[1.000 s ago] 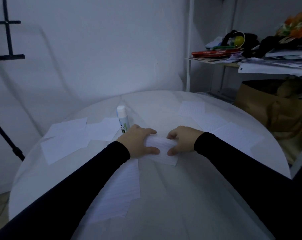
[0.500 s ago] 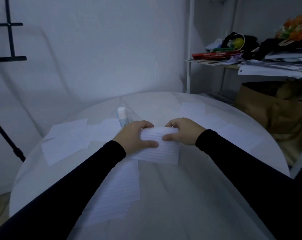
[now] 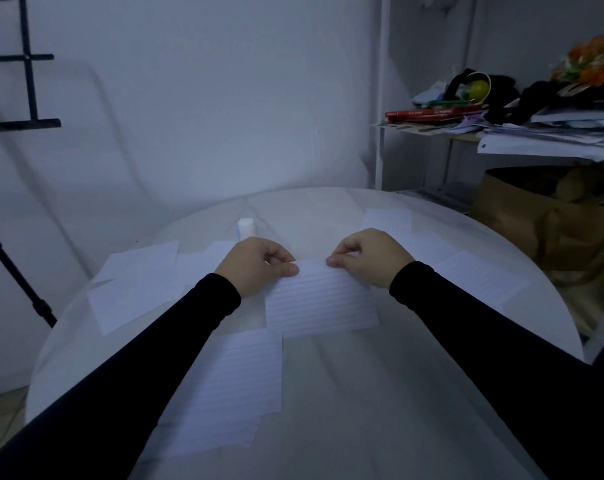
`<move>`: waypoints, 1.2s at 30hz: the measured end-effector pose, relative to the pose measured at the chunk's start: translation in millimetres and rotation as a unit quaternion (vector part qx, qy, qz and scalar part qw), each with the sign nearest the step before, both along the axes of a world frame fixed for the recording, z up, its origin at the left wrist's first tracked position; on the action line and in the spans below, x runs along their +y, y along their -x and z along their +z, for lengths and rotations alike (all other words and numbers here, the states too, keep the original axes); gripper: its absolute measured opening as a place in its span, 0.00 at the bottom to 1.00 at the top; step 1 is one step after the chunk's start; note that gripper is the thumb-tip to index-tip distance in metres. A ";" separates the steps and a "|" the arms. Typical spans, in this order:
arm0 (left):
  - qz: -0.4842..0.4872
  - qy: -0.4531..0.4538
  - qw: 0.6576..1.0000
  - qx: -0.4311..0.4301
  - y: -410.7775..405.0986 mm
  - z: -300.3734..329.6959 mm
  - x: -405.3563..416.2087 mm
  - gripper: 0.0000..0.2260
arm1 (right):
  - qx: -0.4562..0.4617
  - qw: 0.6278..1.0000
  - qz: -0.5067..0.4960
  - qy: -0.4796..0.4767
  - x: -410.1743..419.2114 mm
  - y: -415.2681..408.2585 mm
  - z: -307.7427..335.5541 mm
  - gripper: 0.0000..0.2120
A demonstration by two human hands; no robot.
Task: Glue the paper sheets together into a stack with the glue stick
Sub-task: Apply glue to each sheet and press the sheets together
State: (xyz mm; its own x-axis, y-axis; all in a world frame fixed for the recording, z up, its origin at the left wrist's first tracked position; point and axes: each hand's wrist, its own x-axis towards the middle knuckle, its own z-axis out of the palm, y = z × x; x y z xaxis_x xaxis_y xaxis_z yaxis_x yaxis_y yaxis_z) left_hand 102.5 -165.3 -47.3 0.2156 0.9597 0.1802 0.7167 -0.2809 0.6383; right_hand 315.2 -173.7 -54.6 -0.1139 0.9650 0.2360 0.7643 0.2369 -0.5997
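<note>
A lined paper sheet (image 3: 319, 299) is held tilted up above the round white table (image 3: 380, 393). My left hand (image 3: 259, 265) pinches its top left corner and my right hand (image 3: 369, 254) pinches its top right corner. The white glue stick (image 3: 246, 227) stands upright just behind my left hand, mostly hidden by it. More lined sheets lie flat: a pile near me on the left (image 3: 231, 386), loose sheets at the left (image 3: 137, 282), and others at the right (image 3: 480, 275).
A white metal shelf (image 3: 501, 133) cluttered with books, papers and dark items stands at the right. A brown paper bag (image 3: 542, 223) sits below it beside the table. A black stand (image 3: 13, 268) leans at the left wall.
Both hands have lifted the sheet off the table and moved apart to its top corners. The sheet now hangs facing me, showing its lines.
</note>
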 end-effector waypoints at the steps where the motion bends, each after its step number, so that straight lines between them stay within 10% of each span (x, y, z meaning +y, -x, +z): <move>1: 0.003 -0.011 1.000 -0.005 2.4 0.1 0.6 0.04 | 0.000 1.000 -0.007 -0.005 0.1 -2.1 0.1 0.05; 12: 0.043 -0.180 0.982 -0.045 32.9 34.0 -9.1 0.04 | 0.147 0.973 -0.019 -0.177 -14.1 29.1 24.5 0.03; 19: -0.014 0.041 0.989 0.144 96.6 21.6 -36.1 0.04 | 0.096 0.988 0.097 0.076 -36.0 73.2 3.3 0.04; 25: -0.011 0.083 0.981 0.174 123.2 -1.4 -60.1 0.03 | -0.032 0.989 0.124 0.073 -49.6 100.7 -21.5 0.08; 32: -0.085 0.243 0.932 0.253 127.0 1.7 -87.6 0.57 | -0.160 0.982 0.081 0.062 -54.2 106.7 -20.5 0.21; 36: -0.116 0.266 0.905 0.311 124.3 -2.0 -89.2 0.63 | -0.212 0.970 0.085 0.088 -61.4 111.1 -20.6 0.24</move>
